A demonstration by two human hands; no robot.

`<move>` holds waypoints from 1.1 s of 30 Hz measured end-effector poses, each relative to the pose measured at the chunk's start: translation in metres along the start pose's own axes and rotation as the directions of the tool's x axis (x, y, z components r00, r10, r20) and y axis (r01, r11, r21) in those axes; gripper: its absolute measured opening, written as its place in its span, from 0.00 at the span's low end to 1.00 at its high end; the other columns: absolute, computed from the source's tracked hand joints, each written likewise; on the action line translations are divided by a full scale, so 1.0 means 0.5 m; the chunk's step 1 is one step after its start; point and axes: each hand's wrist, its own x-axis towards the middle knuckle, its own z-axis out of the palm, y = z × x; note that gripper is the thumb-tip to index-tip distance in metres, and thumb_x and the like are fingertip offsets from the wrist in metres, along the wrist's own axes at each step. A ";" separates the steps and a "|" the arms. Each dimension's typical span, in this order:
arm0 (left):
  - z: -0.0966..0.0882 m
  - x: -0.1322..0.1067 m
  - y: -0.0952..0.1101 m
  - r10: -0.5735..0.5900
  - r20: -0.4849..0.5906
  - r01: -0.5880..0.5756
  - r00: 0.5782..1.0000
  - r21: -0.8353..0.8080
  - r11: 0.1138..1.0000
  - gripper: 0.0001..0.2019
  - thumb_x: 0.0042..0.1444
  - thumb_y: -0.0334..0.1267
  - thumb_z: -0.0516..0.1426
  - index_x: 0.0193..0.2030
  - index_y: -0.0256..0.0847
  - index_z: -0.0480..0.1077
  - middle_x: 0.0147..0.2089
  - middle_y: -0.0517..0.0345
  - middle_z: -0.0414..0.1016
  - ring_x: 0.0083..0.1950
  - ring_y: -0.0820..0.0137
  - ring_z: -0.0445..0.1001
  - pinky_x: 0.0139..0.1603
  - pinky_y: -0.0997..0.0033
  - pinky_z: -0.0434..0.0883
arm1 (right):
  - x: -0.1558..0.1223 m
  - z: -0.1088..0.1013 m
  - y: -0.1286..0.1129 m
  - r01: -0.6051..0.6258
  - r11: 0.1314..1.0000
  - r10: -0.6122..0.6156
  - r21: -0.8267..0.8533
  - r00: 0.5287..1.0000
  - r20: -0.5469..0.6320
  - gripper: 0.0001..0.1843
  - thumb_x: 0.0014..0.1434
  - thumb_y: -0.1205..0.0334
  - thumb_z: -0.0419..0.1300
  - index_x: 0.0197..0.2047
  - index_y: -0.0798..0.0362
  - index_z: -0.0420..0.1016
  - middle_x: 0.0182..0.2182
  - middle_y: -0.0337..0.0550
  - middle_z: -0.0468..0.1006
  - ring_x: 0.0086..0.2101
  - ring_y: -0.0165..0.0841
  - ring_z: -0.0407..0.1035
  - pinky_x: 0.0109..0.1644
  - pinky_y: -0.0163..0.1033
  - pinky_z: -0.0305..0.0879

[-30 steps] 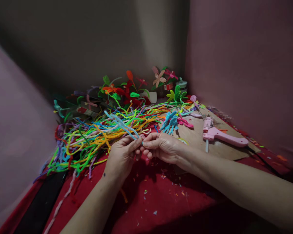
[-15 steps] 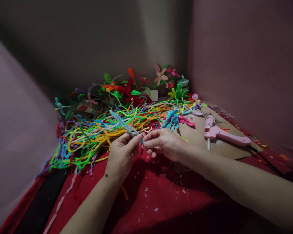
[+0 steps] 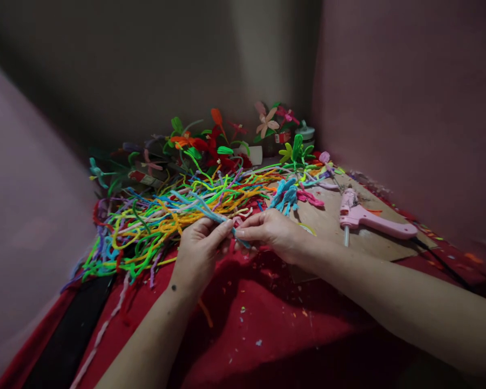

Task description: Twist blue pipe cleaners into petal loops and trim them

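Observation:
My left hand (image 3: 200,248) is closed, pinching light blue pipe cleaners (image 3: 210,212) between thumb and forefinger. Their long ends stick out up and to the left over the pile. Close beside it, my right hand (image 3: 273,236) has its thumb and forefinger closed on the short lower end of the same pipe cleaners. The other fingers of both hands are partly hidden. Behind the hands spreads a tangled heap of loose pipe cleaners (image 3: 146,237) in many colours. A bundle of bent blue pipe-cleaner pieces (image 3: 285,195) lies beyond my right hand.
A pink glue gun (image 3: 372,222) rests on a brown board (image 3: 364,251) at the right, its black cord trailing off. Several pipe-cleaner flowers (image 3: 216,143) stand along the back wall. Small scraps dot the red cloth (image 3: 263,324). A black strip (image 3: 73,329) lies at the left.
The blue pipe cleaners have tilted lower to the left, and their ends now spread apart. My right fingers have shifted slightly along the lower end, with its tip now showing below them.

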 end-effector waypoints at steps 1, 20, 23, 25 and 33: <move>0.002 -0.001 -0.001 -0.005 0.003 0.005 1.000 -0.007 1.000 0.08 0.47 0.38 0.62 0.25 0.36 0.69 0.17 0.66 0.64 0.17 0.82 0.57 0.17 0.81 0.54 | 0.001 0.000 0.002 0.004 1.000 -0.004 -0.023 1.000 -0.017 0.09 0.46 0.62 0.62 0.20 0.59 0.73 0.17 0.38 0.69 0.19 0.24 0.60 0.25 0.33 0.56; 0.004 0.005 -0.008 -0.070 0.063 0.075 0.996 -0.078 0.994 0.07 0.45 0.38 0.64 0.27 0.36 0.72 0.18 0.65 0.67 0.16 0.82 0.58 0.16 0.82 0.53 | 0.000 0.010 0.000 0.012 1.000 -0.010 0.017 0.996 -0.093 0.08 0.42 0.64 0.61 0.16 0.58 0.71 0.14 0.37 0.69 0.18 0.24 0.59 0.25 0.33 0.55; 0.001 0.005 -0.007 -0.081 0.070 0.088 0.994 -0.106 0.990 0.07 0.45 0.37 0.64 0.27 0.37 0.72 0.19 0.65 0.68 0.16 0.82 0.59 0.16 0.82 0.55 | -0.001 0.010 0.001 0.011 1.000 -0.010 0.013 0.998 -0.056 0.07 0.43 0.65 0.60 0.17 0.58 0.72 0.16 0.38 0.70 0.19 0.25 0.60 0.26 0.34 0.56; 0.001 0.005 -0.007 -0.083 0.073 0.091 0.994 -0.114 0.989 0.07 0.45 0.37 0.64 0.27 0.37 0.71 0.19 0.65 0.67 0.16 0.82 0.60 0.16 0.82 0.55 | 0.000 0.010 0.002 0.004 1.000 -0.003 0.023 0.999 -0.046 0.06 0.43 0.66 0.58 0.18 0.58 0.72 0.17 0.38 0.70 0.19 0.25 0.60 0.27 0.34 0.57; 0.005 0.005 -0.014 -0.065 0.035 0.067 0.997 -0.058 0.996 0.09 0.47 0.39 0.62 0.29 0.36 0.71 0.21 0.64 0.69 0.17 0.82 0.61 0.16 0.81 0.56 | 0.005 0.004 0.003 0.011 0.998 -0.004 0.055 0.993 -0.116 0.05 0.42 0.69 0.58 0.17 0.58 0.71 0.15 0.38 0.70 0.19 0.25 0.60 0.25 0.33 0.56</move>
